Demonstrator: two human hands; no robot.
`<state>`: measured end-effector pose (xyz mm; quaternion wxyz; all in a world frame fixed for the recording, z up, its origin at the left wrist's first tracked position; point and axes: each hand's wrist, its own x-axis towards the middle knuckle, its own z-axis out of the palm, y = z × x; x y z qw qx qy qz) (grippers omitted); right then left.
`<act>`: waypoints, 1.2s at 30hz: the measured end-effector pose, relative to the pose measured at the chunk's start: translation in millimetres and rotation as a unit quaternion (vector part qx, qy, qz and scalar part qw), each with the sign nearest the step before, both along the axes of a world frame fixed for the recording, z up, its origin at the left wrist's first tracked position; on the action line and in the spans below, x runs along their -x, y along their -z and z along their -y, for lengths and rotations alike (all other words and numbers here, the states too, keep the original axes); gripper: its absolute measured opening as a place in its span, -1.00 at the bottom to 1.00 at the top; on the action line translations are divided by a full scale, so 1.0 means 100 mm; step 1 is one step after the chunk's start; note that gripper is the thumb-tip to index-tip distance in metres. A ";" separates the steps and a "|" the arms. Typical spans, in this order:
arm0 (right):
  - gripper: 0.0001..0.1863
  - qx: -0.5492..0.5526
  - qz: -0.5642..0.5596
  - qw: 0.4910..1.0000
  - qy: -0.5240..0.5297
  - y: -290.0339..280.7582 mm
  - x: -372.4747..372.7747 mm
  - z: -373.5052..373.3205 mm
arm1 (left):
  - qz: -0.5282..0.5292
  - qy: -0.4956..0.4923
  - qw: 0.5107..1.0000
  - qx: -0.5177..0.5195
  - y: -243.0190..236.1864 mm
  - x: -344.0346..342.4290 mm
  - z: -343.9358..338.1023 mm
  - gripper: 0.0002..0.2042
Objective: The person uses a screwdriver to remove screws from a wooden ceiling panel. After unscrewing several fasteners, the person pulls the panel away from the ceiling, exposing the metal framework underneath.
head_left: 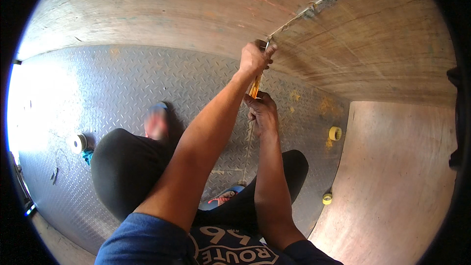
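Note:
A screwdriver with a yellow-orange handle [254, 88] is held in both hands, its thin metal shaft pointing up to the seam where two wooden panels meet. My left hand [256, 59] is closed around the shaft near the tip, close to the lower end of the seam [289, 22]. Lower down, my right hand [263, 113] grips the handle, fingers bent around it. Where the tip meets the wood is partly hidden by my left fingers.
Patterned metal plate [206, 68] forms the floor. Two yellow tape rolls [335, 133] lie on the right. A white spool [78, 143], a teal cloth [87, 156] and a small dark tool [54, 175] lie at left. A wooden panel [392, 176] bounds the right side.

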<state>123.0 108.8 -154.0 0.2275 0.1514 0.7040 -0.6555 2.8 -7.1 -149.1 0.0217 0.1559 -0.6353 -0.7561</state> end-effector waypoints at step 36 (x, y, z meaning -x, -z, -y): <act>-0.52 0.015 -0.046 0.997 0.062 -0.15 -0.08 0.05 | -0.010 -0.028 0.975 0.222 0.07 0.06 0.05 -0.64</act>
